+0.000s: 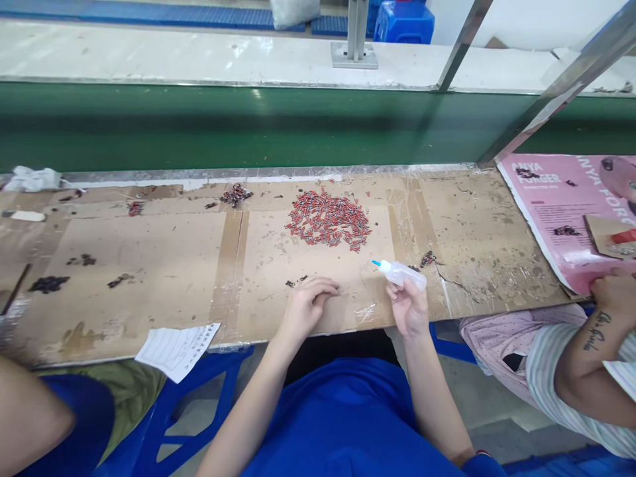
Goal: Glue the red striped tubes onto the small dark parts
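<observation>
My right hand (410, 308) holds a small translucent squeeze bottle (405, 274) with a blue tip, tilted so the tip points left and up. Close to the cardboard's front edge is my left hand (312, 303), its fingers curled together near the surface; whatever they may pinch is hidden or too small to name. A few small black pieces (293, 283) lie just beyond its knuckles. Farther back, a broad pile of small red and dark parts (328, 220) spreads over the cardboard (268, 252).
Small dark clusters sit on the cardboard, one at the back (236, 194) and one right of the bottle (428, 258). A paper sheet (179, 348) overhangs the front edge. Co-workers sit on both sides; a pink poster (551, 225) covers the right end. A green belt (238, 129) runs behind.
</observation>
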Tool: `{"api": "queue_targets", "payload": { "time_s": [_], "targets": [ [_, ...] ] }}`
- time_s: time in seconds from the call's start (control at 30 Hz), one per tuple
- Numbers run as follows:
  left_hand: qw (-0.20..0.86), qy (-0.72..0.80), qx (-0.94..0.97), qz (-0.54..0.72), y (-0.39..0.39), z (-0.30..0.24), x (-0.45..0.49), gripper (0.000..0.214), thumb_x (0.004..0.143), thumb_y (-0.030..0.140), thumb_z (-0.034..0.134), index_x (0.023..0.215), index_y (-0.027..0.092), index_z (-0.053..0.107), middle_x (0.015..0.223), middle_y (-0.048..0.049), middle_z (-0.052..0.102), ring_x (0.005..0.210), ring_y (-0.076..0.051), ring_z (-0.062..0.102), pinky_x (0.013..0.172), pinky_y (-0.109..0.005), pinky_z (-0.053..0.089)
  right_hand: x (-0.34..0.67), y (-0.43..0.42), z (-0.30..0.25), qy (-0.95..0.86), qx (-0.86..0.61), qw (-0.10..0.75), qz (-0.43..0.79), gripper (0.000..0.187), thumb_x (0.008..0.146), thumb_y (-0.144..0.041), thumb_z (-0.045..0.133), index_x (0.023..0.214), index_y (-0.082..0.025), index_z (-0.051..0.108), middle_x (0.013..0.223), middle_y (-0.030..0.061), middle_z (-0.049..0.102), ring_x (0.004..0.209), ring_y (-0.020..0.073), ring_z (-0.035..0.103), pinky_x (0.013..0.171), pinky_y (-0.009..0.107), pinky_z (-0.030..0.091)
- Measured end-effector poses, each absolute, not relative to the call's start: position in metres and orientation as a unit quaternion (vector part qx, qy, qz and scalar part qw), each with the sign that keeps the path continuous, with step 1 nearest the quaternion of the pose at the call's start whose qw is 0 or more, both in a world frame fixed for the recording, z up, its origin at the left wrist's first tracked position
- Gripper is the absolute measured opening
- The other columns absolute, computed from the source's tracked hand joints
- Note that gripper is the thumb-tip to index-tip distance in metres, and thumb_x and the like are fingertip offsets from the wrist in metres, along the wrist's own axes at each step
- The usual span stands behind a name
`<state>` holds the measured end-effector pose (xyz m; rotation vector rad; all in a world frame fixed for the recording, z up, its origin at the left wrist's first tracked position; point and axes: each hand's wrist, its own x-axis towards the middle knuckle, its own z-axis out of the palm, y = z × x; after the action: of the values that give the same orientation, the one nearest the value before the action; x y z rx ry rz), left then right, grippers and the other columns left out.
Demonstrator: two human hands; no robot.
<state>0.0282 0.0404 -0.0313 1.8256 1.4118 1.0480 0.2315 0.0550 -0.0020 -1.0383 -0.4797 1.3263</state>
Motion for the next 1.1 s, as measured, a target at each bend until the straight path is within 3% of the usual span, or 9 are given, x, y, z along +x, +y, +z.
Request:
{"api": "queue_targets", "payload": {
  "time_s": [0.2,0.3,0.4,0.5,0.67,0.8,0.93,1.1],
  "targets": [
    [0.318,0.524,0.689,0.386,0.031,-0.021,0.021,0.022,0.088,0.015,0.052,0.086,0.022,0.072,0.098,-0.0062,0.076,0.094,-0.020,0.071,0.088,-0.037,0.056,0.226,0.053,-0.008,-0.247,-0.498,0.618,0.556,0.026,0.058,-0.037,0.077,0.075,-0.018,0.069,0.068,0.0021,0.069,0.055,0.0129,0.057,0.045,0.024,0.041],
    [0.239,0.569,0.686,0.386,0.025,-0.020,0.029,0.015,0.087,0.022,0.057,0.094,0.021,0.071,0.095,-0.0057,0.076,0.091,-0.020,0.070,0.086,-0.037,0.056,0.225,0.053,-0.009,-0.269,-0.515,0.610,0.538,0.026,0.058,-0.036,0.077,0.075,-0.018,0.070,0.069,0.0025,0.069,0.059,0.0136,0.058,0.046,0.023,0.040],
    [0.141,0.613,0.678,0.381,0.018,-0.024,0.042,0.015,0.083,0.033,0.066,0.089,0.020,0.071,0.084,-0.0063,0.073,0.085,-0.023,0.066,0.079,-0.038,0.056,0.225,0.054,-0.010,-0.302,-0.529,0.600,0.519,0.026,0.059,-0.037,0.077,0.075,-0.018,0.070,0.071,0.0032,0.070,0.059,0.0138,0.058,0.048,0.024,0.040],
    [0.093,0.634,0.668,0.379,0.014,-0.031,0.051,0.015,0.087,0.030,0.062,0.088,0.020,0.072,0.082,-0.0068,0.071,0.083,-0.023,0.062,0.076,-0.037,0.054,0.225,0.055,-0.011,-0.340,-0.539,0.590,0.496,0.025,0.061,-0.040,0.075,0.069,-0.018,0.068,0.064,0.0019,0.068,0.053,0.0125,0.055,0.047,0.024,0.039],
    [0.138,0.614,0.670,0.393,0.018,-0.034,0.046,0.017,0.090,0.024,0.057,0.084,0.023,0.074,0.082,-0.0042,0.072,0.081,-0.020,0.063,0.075,-0.034,0.054,0.215,0.055,-0.008,-0.399,-0.559,0.565,0.457,0.026,0.068,-0.040,0.072,0.056,-0.019,0.061,0.052,-0.0013,0.061,0.051,0.0145,0.057,0.053,0.027,0.047],
    [0.185,0.622,0.655,0.386,0.023,-0.031,0.039,0.009,0.085,0.023,0.064,0.087,0.024,0.073,0.083,-0.0025,0.075,0.081,-0.020,0.068,0.077,-0.035,0.056,0.207,0.055,-0.008,-0.421,-0.569,0.548,0.446,0.020,0.069,-0.037,0.071,0.063,-0.019,0.066,0.060,0.0016,0.068,0.061,0.0191,0.064,0.059,0.030,0.052],
    [0.197,0.659,0.615,0.385,0.023,-0.032,0.038,0.019,0.079,0.025,0.070,0.098,0.023,0.071,0.080,-0.0021,0.076,0.088,-0.023,0.071,0.083,-0.038,0.057,0.206,0.054,-0.013,-0.443,-0.574,0.528,0.442,0.021,0.072,-0.039,0.069,0.067,-0.019,0.067,0.065,0.0032,0.071,0.063,0.0202,0.066,0.059,0.030,0.052],
    [0.199,0.663,0.606,0.392,0.021,-0.034,0.038,0.016,0.078,0.024,0.072,0.094,0.021,0.070,0.078,-0.0020,0.077,0.089,-0.023,0.072,0.083,-0.037,0.058,0.208,0.051,-0.019,-0.452,-0.582,0.510,0.443,0.022,0.073,-0.040,0.069,0.070,-0.018,0.068,0.067,0.0042,0.071,0.063,0.0199,0.065,0.058,0.030,0.051]
  ]
}}
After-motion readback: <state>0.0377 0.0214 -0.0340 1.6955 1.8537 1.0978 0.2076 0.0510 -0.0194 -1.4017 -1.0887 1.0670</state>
